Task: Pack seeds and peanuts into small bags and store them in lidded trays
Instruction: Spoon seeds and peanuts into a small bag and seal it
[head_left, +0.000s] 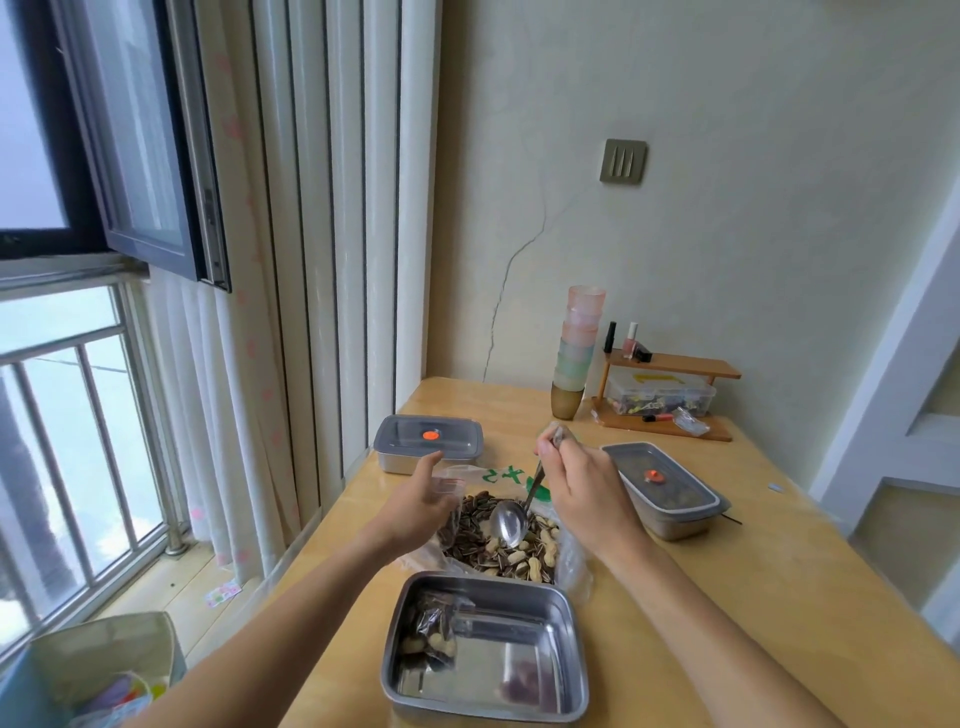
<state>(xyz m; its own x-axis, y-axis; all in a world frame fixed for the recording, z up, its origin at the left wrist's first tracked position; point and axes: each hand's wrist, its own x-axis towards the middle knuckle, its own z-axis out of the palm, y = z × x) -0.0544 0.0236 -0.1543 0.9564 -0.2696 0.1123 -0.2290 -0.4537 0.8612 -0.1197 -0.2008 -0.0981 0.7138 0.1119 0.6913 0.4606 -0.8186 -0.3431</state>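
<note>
**Head view: spoon over the mix, small bag held open at the left**

Fingertips (551, 446) of the right hand (582, 486) pinch the top of the spoon (511, 522) handle. Its bowl hangs just over the seeds and peanuts (511, 556) in the large plastic bag (571, 564), and looks empty. The left hand (415, 506) grips a small bag (451, 512) at the heap's left edge, part-filled with seeds.

Judged from this, the scoop should go in shallow and take a modest load. The small bag's mouth should tilt toward the spoon and stay over the heap so spills fall back in.

Nearer, the open tray (569, 670) holds one packed bag (431, 631).

The left fingers are mostly hidden behind the palm, and the small bag's mouth is hard to make out. The right lidded tray (667, 491) perhaps holds something dark; the far-left one (428, 444) cannot be read.
</note>
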